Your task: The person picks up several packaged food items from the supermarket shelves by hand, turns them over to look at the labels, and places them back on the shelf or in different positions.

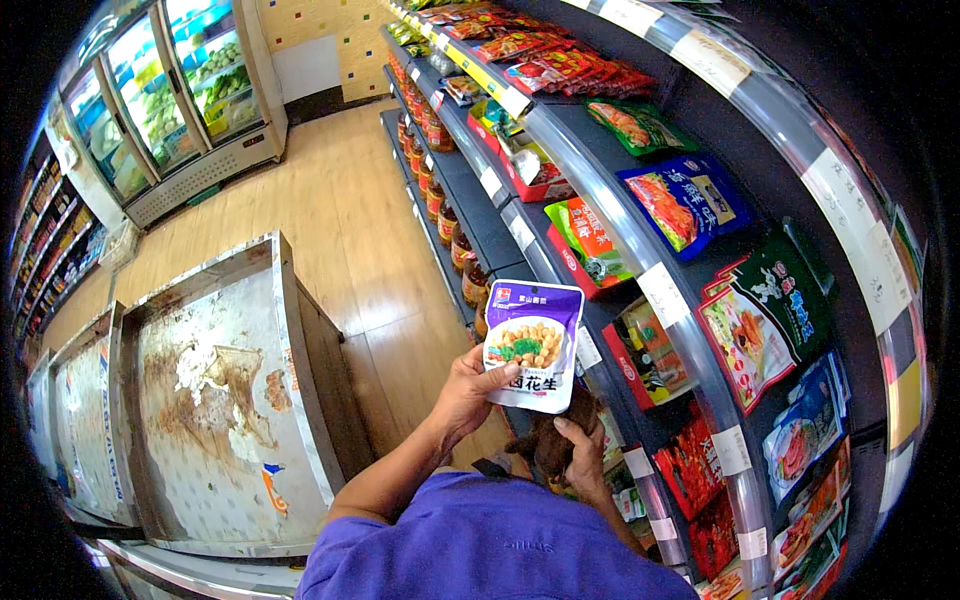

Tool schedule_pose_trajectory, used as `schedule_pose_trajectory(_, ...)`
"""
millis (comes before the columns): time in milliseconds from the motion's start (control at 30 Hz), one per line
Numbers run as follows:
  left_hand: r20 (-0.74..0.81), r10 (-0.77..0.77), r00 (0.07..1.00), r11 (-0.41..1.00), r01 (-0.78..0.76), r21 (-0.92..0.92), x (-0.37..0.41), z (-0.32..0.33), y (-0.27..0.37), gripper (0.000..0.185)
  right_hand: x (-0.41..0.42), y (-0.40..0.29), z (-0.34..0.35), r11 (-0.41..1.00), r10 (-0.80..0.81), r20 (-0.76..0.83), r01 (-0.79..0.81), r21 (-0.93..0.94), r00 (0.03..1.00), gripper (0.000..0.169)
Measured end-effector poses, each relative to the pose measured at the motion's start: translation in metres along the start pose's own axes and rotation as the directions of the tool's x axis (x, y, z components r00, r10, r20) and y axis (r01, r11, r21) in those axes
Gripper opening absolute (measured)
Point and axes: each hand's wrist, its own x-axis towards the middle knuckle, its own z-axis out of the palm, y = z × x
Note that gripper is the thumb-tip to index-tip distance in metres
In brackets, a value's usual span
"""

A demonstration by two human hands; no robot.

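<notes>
My left hand (466,396) grips a purple and white pouch of peanuts (529,341) by its lower left corner, thumb on the printed front. The pouch is upright, with a picture of a bowl of peanuts facing me. Below and to the right of it, my right hand (586,456) holds a dark brown bundle (553,444) that looks like a cloth. The pouch hides part of that bundle. Both hands are in front of my purple shirt, close to the shelf edge on the right.
Shelves on the right carry a blue pouch (686,202), dark green pouches (765,319), red packets (686,454) and an open red display box (646,360). Glass jars (446,221) line lower shelves. A rusty, stained metal-framed stand (202,405) is at left. A glass-door fridge (161,105) stands beyond.
</notes>
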Motion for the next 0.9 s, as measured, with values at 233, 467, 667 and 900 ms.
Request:
schedule_pose_trajectory(233,0.008,-0.042,0.999,0.994,0.043,-0.103,0.004,0.008,-0.001,0.025,-0.005,-0.003,-0.018,0.997,-0.057,-0.051,0.06,0.055,0.997,0.045)
schedule_pose_trajectory(467,0.018,0.0,1.0,0.994,0.002,-0.112,0.009,0.014,-0.008,0.027,-0.026,-0.03,-0.009,0.934,-0.278,-0.159,0.305,0.185,0.947,0.053)
schedule_pose_trajectory(667,0.063,0.037,0.997,0.999,-0.034,-0.039,0.007,0.019,-0.023,0.027,-0.034,-0.043,0.006,0.949,-0.299,0.097,0.307,-0.078,0.949,0.054)
schedule_pose_trajectory(900,0.103,-0.015,0.995,0.998,0.02,-0.056,-0.003,0.03,-0.026,0.027,-0.024,-0.035,0.026,0.851,-0.318,0.132,0.344,-0.397,0.939,0.039)
